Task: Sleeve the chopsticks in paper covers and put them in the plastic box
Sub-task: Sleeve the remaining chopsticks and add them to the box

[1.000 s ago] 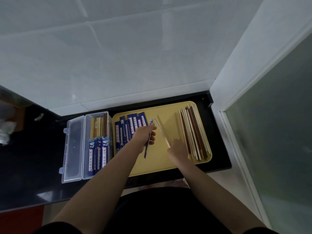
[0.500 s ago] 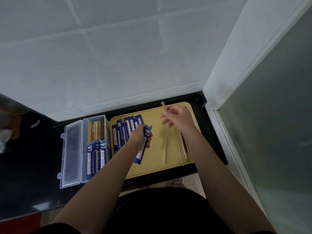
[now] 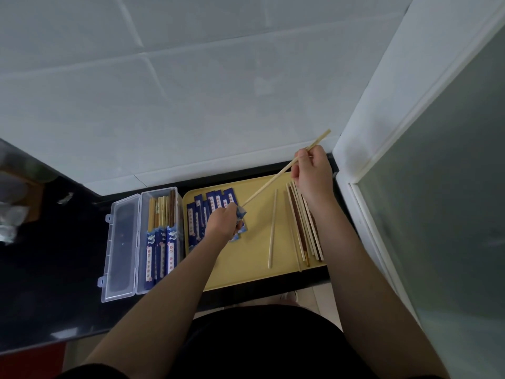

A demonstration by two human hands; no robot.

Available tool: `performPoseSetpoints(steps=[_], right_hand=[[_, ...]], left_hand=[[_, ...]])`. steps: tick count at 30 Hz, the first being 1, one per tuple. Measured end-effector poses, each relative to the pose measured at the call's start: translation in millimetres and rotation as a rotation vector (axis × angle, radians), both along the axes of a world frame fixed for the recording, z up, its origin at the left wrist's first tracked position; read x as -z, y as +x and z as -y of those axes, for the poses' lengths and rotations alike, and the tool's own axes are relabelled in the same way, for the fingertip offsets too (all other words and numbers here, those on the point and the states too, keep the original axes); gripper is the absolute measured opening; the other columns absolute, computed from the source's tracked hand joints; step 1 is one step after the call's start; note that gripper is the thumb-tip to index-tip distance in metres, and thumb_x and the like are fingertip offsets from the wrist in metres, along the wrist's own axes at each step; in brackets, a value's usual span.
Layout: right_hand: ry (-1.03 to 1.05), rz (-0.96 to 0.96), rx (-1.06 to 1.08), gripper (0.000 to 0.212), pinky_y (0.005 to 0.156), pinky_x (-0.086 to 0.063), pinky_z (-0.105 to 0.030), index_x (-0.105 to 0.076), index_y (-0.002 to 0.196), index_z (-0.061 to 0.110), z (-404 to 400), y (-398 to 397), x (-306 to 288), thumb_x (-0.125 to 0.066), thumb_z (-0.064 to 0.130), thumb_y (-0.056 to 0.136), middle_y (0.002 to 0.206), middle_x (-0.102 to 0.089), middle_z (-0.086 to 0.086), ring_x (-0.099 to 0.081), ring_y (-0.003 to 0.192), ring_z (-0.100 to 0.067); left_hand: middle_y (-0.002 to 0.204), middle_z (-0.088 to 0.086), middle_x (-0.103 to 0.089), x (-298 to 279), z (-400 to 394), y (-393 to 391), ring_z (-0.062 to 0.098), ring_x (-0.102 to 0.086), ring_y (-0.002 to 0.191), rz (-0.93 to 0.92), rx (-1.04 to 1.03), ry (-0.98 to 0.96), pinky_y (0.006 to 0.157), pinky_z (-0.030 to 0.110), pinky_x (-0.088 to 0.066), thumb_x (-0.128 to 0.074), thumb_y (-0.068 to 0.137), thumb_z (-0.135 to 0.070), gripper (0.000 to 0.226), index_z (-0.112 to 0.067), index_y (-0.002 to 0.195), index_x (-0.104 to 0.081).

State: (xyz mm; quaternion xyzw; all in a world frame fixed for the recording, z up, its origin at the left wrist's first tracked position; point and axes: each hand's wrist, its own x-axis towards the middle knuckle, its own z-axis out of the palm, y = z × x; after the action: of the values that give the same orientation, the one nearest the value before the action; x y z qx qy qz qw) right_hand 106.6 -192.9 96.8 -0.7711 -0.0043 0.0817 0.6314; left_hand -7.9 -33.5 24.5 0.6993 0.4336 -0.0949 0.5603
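My left hand (image 3: 222, 223) grips a blue paper cover (image 3: 240, 214) above the yellow tray (image 3: 246, 272). My right hand (image 3: 311, 170) pinches a pale chopstick (image 3: 273, 181), held slanting, its lower tip at the mouth of that cover. A second pale chopstick (image 3: 272, 228) lies alone mid-tray. More bare chopsticks (image 3: 304, 222), light and dark, lie along the tray's right side. A fan of blue covers (image 3: 203, 212) lies on the tray's left. The clear plastic box (image 3: 161, 242) stands left of the tray, with sleeved chopsticks inside.
The box's lid (image 3: 120, 250) lies flat open to the left on the black counter (image 3: 54, 269). A white tiled wall (image 3: 191, 91) rises behind, and a frosted glass panel (image 3: 451, 187) closes off the right side. Blurred items (image 3: 11, 214) sit at far left.
My right hand lifted one chopstick from the tray and tilted it so its tip meets the cover. My left hand turned the cover's open end toward it.
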Motion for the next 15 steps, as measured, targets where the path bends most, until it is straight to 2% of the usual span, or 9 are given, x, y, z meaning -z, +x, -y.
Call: performPoseSetpoints(steps=[2, 4, 6, 8, 12, 15], right_hand=[[-0.022, -0.002, -0.036, 0.021, 0.058, -0.042, -0.028, -0.051, 0.087, 0.019, -3, 0, 0, -0.042, 0.021, 0.106, 0.063, -0.055, 0.002, -0.05, 0.053, -0.008], [-0.061, -0.037, -0.099, 0.019, 0.055, -0.042, -0.025, -0.052, 0.091, 0.018, -7, -4, 2, -0.042, 0.022, 0.106, 0.066, -0.057, 0.0, -0.05, 0.052, -0.008], [-0.078, -0.098, -0.186, 0.017, 0.051, -0.044, -0.02, -0.055, 0.096, 0.015, -13, -13, 9, -0.045, 0.023, 0.106, 0.07, -0.059, -0.002, -0.051, 0.05, -0.007], [-0.092, -0.163, -0.292, 0.016, 0.049, -0.043, -0.019, -0.06, 0.094, 0.014, -21, -24, 22, -0.051, 0.022, 0.104, 0.071, -0.061, -0.002, -0.052, 0.05, -0.007], [-0.088, -0.281, -0.358, 0.023, 0.05, -0.04, -0.02, -0.074, 0.097, 0.015, -26, -37, 45, -0.057, 0.03, 0.101, 0.069, -0.058, -0.001, -0.049, 0.056, -0.01], [-0.116, -0.374, -0.315, 0.038, 0.054, -0.046, -0.024, -0.071, 0.107, 0.015, -23, -37, 67, -0.045, 0.042, 0.104, 0.078, -0.063, -0.004, -0.056, 0.061, -0.013]], left_hand=[[0.062, 0.005, -0.054, 0, -1, -3, 0.016, -0.045, 0.051, 0.008, 0.043, -0.02, 0.054, 0.029, -0.039, -0.043, 0.098, -0.023, 0.031, -0.015, 0.072, -0.058], [0.054, 0.001, -0.052, -6, 3, -4, 0.015, -0.04, 0.047, 0.056, 0.055, -0.083, 0.049, 0.027, -0.035, -0.043, 0.095, -0.018, 0.03, -0.013, 0.07, -0.06], [0.047, -0.002, -0.049, -14, 10, -1, 0.014, -0.037, 0.044, 0.113, 0.065, -0.139, 0.046, 0.026, -0.032, -0.044, 0.094, -0.017, 0.029, -0.012, 0.067, -0.056], [0.049, 0.0, -0.048, -21, 15, 4, 0.014, -0.034, 0.043, 0.139, 0.108, -0.182, 0.046, 0.026, -0.031, -0.042, 0.095, -0.022, 0.033, -0.013, 0.065, -0.051], [0.054, -0.001, -0.041, -25, 17, 8, 0.014, -0.031, 0.046, 0.05, 0.177, -0.289, 0.048, 0.025, -0.032, -0.033, 0.099, -0.039, 0.039, -0.017, 0.069, -0.044], [0.059, 0.003, -0.046, -22, 12, 2, 0.016, -0.036, 0.049, 0.002, 0.174, -0.365, 0.052, 0.028, -0.034, -0.039, 0.095, -0.031, 0.023, -0.014, 0.081, -0.043]])
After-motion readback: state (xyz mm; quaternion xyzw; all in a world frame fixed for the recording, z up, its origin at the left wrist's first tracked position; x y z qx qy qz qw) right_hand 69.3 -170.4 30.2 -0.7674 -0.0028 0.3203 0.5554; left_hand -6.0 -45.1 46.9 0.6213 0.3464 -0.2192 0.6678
